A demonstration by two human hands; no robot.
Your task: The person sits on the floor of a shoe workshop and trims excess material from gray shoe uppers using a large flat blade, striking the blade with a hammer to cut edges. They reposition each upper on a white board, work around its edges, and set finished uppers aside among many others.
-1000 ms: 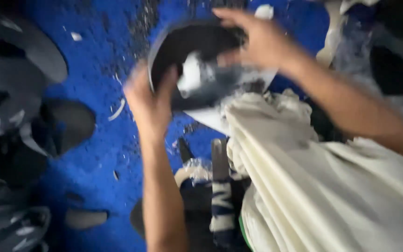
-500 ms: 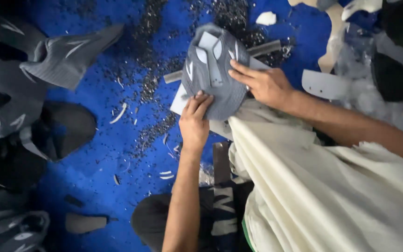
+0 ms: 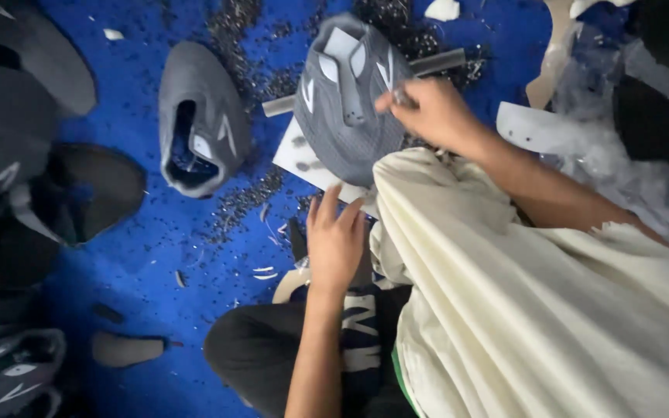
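One grey shoe upper (image 3: 348,108) sits over a rod (image 3: 435,62) on white card (image 3: 303,159), centre of the blue mat (image 3: 141,255). Looks soft, light and floppy; best held by the rim. Right hand (image 3: 431,116) pinches its edge, maybe with a small tool, too blurred to tell. Left hand (image 3: 334,240) lies flat and open at the card's near edge. White patches mark the upper's tongue. Second upper (image 3: 199,116) lies left.
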